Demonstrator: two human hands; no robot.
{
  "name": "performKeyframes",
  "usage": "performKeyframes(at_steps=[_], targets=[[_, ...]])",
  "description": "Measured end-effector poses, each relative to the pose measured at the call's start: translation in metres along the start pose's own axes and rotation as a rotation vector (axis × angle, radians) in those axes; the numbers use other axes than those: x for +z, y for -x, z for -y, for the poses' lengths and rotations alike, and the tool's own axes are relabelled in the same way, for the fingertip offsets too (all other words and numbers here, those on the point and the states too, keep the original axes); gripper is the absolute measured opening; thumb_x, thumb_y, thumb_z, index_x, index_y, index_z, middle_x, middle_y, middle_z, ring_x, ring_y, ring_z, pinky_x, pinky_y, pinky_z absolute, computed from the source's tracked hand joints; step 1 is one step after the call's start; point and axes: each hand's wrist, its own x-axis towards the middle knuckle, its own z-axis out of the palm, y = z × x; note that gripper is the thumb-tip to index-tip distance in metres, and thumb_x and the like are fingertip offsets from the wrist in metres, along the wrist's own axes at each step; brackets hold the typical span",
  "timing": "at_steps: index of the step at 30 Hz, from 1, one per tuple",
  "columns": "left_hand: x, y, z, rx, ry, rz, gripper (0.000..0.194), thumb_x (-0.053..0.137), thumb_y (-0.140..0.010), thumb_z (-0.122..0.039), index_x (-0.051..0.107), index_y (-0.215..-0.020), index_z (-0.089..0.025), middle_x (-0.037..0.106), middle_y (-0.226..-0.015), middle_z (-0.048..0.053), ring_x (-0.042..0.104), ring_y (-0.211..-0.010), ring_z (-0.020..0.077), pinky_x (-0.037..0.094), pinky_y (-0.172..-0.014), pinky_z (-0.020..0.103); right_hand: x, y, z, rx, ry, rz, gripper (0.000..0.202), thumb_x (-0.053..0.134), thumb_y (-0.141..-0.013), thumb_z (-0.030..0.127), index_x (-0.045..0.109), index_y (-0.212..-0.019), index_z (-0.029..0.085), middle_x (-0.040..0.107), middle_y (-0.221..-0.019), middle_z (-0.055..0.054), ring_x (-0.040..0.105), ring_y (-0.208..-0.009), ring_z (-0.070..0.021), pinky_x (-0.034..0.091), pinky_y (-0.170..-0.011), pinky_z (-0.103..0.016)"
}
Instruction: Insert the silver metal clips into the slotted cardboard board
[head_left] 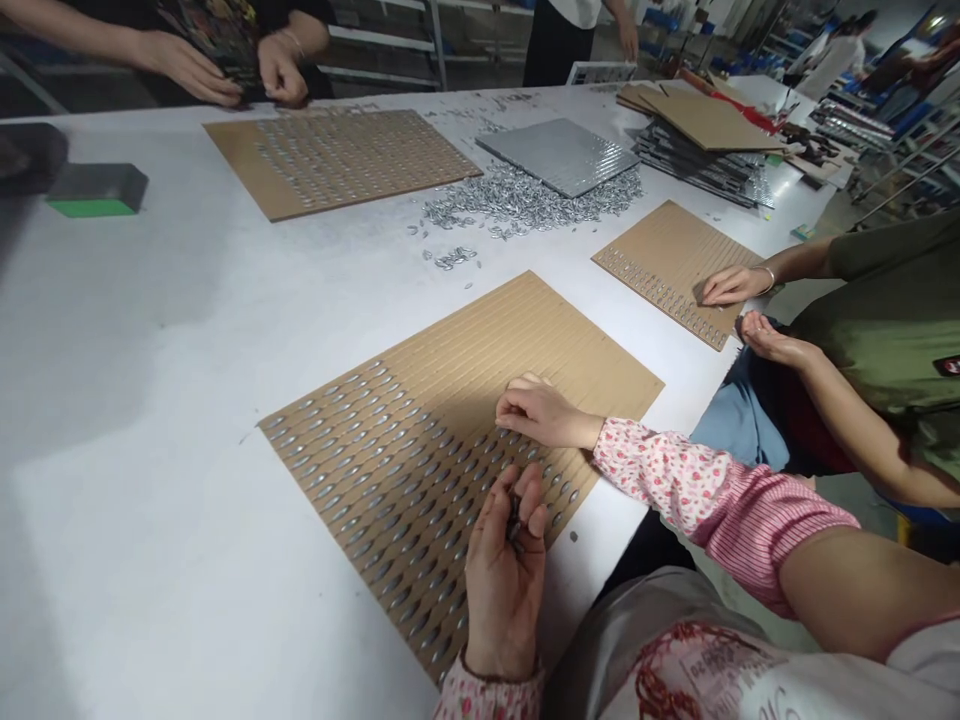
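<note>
While the left hand cups loose pieces, the right hand is curled over the board, its pinch hidden. The board lies on the table; a dragging sleeve could dislodge placed pieces.

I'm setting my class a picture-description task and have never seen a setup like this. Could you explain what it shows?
There is no machine here, only a person's two bare hands. The single picture comes from a camera worn on that person's head, looking forward and down. On the white table lies a brown board, partly covered with rows of small silvery pieces. The left hand, palm up, cups a few small dark-looking pieces. The right hand is at the board; whether its fingers pinch anything is hidden. Beyond lies a loose pile of similar pieces, and to the right another person's hand is at a second board.
</note>
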Motion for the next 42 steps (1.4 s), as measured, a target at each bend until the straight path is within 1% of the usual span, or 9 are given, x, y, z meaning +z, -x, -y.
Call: performKeyframes(at_steps=[5, 9, 14, 20, 28, 31, 35, 39, 42], targets=[[-0.004, -0.003, 0.001, -0.039, 0.061, 0.123, 0.012, 0.059, -0.084, -0.015, 0.07, -0.087, -0.013, 0.065, -0.073, 0.003, 0.056, -0.052, 0.0058, 0.047, -0.047, 0.013, 0.014, 0.0, -0.004, 0.052, 0.142, -0.039, 0.026, 0.05, -0.091, 0.039, 0.06, -0.083, 0.017, 0.056, -0.084, -0.003, 0.043, -0.087, -0.0163, 0.029, -0.078, -0.03], [-0.008, -0.006, 0.002, -0.002, 0.013, 0.152, 0.016, 0.06, -0.083, -0.017, 0.07, -0.095, -0.017, 0.069, -0.089, 0.006, 0.062, -0.066, 0.0089, 0.052, -0.06, 0.016, 0.02, 0.001, -0.008, 0.04, 0.187, -0.088, 0.025, 0.053, -0.089, 0.039, 0.059, -0.081, 0.017, 0.056, -0.083, -0.003, 0.042, -0.086, -0.0169, 0.03, -0.079, -0.031], [-0.01, -0.006, 0.003, 0.051, -0.002, 0.137, 0.004, 0.069, -0.077, -0.019, 0.068, -0.081, -0.019, 0.07, -0.093, 0.006, 0.061, -0.065, 0.0086, 0.05, -0.055, 0.015, 0.013, 0.002, -0.003, 0.056, 0.002, -0.133, 0.021, 0.058, -0.086, 0.034, 0.058, -0.078, 0.015, 0.056, -0.077, -0.002, 0.045, -0.08, -0.0145, 0.034, -0.081, -0.031], [-0.008, -0.004, 0.005, 0.204, -0.035, 0.163, 0.021, 0.079, -0.067, -0.018, 0.07, -0.086, -0.016, 0.065, -0.085, 0.001, 0.058, -0.066, 0.0072, 0.049, -0.058, 0.015, -0.022, 0.021, 0.025, -0.018, -0.537, 0.162, 0.02, 0.06, -0.084, 0.033, 0.06, -0.084, 0.014, 0.062, -0.08, -0.001, 0.054, -0.075, -0.0101, 0.043, -0.072, -0.024], [-0.005, -0.003, 0.003, 0.223, -0.001, 0.209, 0.014, 0.077, -0.07, -0.021, 0.064, -0.067, -0.018, 0.056, -0.066, -0.003, 0.05, -0.056, 0.0058, 0.044, -0.05, 0.013, -0.028, 0.03, 0.044, -0.141, -0.574, 0.317, 0.014, 0.063, -0.083, 0.027, 0.062, -0.084, 0.013, 0.063, -0.082, -0.002, 0.058, -0.08, -0.0103, 0.045, -0.077, -0.025], [-0.004, -0.002, 0.001, 0.208, 0.029, 0.156, 0.005, 0.069, -0.078, -0.02, 0.069, -0.083, -0.017, 0.065, -0.079, 0.001, 0.06, -0.07, 0.0088, 0.05, -0.061, 0.015, -0.016, 0.021, 0.038, -0.056, -0.598, 0.251, 0.016, 0.06, -0.084, 0.029, 0.061, -0.083, 0.014, 0.062, -0.079, -0.001, 0.057, -0.074, -0.0096, 0.044, -0.071, -0.023], [-0.006, -0.003, 0.0, 0.152, 0.009, 0.103, 0.023, 0.058, -0.082, -0.009, 0.07, -0.1, -0.016, 0.068, -0.11, 0.012, 0.061, -0.106, 0.0174, 0.052, -0.079, 0.02, -0.002, -0.002, 0.026, 0.022, -0.345, 0.006, 0.014, 0.063, -0.082, 0.026, 0.062, -0.076, 0.013, 0.061, -0.075, 0.0, 0.053, -0.074, -0.0101, 0.039, -0.075, -0.025], [-0.006, -0.003, -0.002, 0.056, 0.039, 0.077, 0.021, 0.055, -0.084, -0.009, 0.07, -0.097, -0.017, 0.07, -0.093, 0.008, 0.066, -0.075, 0.0103, 0.051, -0.059, 0.014, 0.013, -0.016, 0.019, 0.021, -0.049, -0.046, 0.014, 0.065, -0.081, 0.029, 0.065, -0.074, 0.016, 0.06, -0.074, 0.001, 0.049, -0.077, -0.0119, 0.032, -0.079, -0.028], [-0.004, -0.001, -0.004, 0.023, 0.121, 0.135, 0.017, 0.054, -0.086, -0.013, 0.07, -0.093, -0.012, 0.064, -0.072, 0.003, 0.054, -0.052, 0.0057, 0.047, -0.048, 0.013, 0.023, -0.016, 0.015, 0.026, 0.047, -0.056, 0.017, 0.063, -0.082, 0.034, 0.065, -0.076, 0.018, 0.061, -0.077, 0.0, 0.048, -0.082, -0.014, 0.028, -0.075, -0.028]])
